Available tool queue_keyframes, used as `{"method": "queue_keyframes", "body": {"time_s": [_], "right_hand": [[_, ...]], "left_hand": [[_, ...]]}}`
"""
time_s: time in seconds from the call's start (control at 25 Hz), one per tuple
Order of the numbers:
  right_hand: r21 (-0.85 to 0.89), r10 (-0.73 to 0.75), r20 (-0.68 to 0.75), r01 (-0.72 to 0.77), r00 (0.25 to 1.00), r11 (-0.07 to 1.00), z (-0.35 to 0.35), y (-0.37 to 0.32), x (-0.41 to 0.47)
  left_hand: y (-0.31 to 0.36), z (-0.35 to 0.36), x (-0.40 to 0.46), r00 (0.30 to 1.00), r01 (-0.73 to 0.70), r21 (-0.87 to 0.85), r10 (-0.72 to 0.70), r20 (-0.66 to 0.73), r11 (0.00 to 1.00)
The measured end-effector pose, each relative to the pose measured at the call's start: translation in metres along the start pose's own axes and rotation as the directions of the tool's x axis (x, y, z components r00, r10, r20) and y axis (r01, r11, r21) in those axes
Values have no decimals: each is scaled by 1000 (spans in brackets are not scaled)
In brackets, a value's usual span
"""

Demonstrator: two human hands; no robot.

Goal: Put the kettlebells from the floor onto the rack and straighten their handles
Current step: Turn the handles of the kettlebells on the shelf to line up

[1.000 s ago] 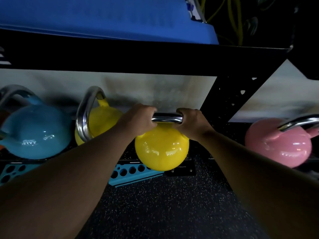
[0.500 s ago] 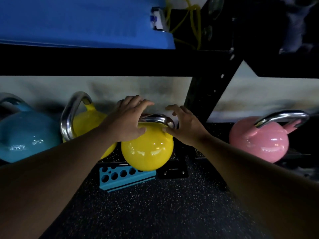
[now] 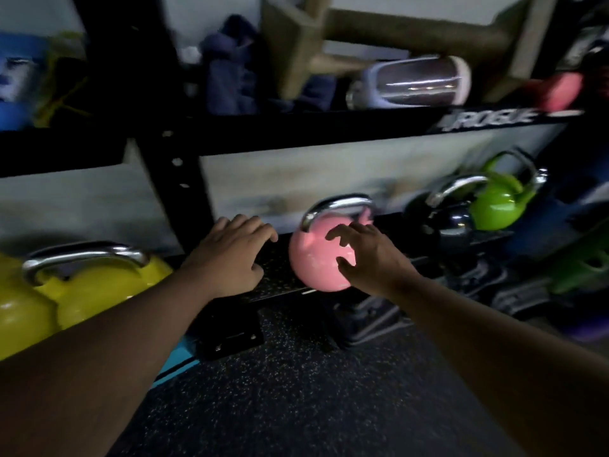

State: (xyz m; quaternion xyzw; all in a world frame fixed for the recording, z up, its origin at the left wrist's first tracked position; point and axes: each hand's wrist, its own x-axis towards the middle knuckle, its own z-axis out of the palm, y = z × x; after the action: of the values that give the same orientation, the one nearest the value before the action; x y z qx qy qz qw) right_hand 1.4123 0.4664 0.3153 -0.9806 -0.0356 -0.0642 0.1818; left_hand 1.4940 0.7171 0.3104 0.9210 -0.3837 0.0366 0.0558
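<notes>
Head view: the frame is blurred, most of all in its upper and right parts. At the centre, a pink kettlebell [image 3: 314, 258] sits on the low shelf of a black rack [image 3: 296, 133], its steel handle [image 3: 339, 206] arching over the top and running roughly left to right. The right hand [image 3: 369, 255] is spread in front of the pink kettlebell's right side, fingers [image 3: 339, 230] apart and curled; whether they touch the ball cannot be told, and they grip nothing. The left hand [image 3: 230, 255] hangs over the speckled shelf surface just left of the pink kettlebell, palm down, fingers loosely apart, holding nothing.

At the lower left of the frame, beyond the rack's upright post [image 3: 184, 179], two yellow kettlebells [image 3: 99, 288] stand close together on the same low level, a steel handle [image 3: 85, 255] lying across the nearer one.

Right of the pink one stands a dark kettlebell [image 3: 454, 222], and further to the right, a green kettlebell [image 3: 497, 206] with its handle tilted. On the upper shelf, across the top of the frame, lie a shiny bottle [image 3: 412, 82] on its side, a dark blue cloth [image 3: 237, 74] and a tan block-shaped object [image 3: 395, 28], all smeared by motion. The speckled black floor [image 3: 296, 390] fills the bottom of the frame, with a blue edge [image 3: 174, 364] showing beside the left forearm.
</notes>
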Motion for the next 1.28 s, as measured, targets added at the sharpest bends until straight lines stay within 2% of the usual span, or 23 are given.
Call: {"method": "queue_keyframes", "body": {"time_s": [0.16,0.4,0.56,0.76,0.92,1.12,1.2,1.28], "right_hand": [[9,157,-88,-157,984,988,-64,105,-53],[-72,260,-101,-268,960,961,-138,222,-104],[-132,264,-106,-276,959,952,-150,282,-89],[-141,250,-77,-258,965,956,-145,349,-11],[-136,217,-77,-226,973,965,-144,394,47],[-166,238,34,-230,971,959,-121,442,96],[-105,216,97,-206,971,973,-110,455,103],[23,169,118,-172,979,985,-102,465,105]], "left_hand": [[114,6,79,999,16,58,-19,48,998],[241,10,175,999,-26,142,19,50,990],[275,23,234,1000,-10,121,7,18,993],[271,53,325,999,43,59,-44,2,997],[270,78,378,990,136,-70,-133,47,988],[290,111,429,938,337,-308,-289,192,890],[303,122,437,924,383,-424,-337,184,820],[311,132,436,899,412,-530,-425,105,741]]}}
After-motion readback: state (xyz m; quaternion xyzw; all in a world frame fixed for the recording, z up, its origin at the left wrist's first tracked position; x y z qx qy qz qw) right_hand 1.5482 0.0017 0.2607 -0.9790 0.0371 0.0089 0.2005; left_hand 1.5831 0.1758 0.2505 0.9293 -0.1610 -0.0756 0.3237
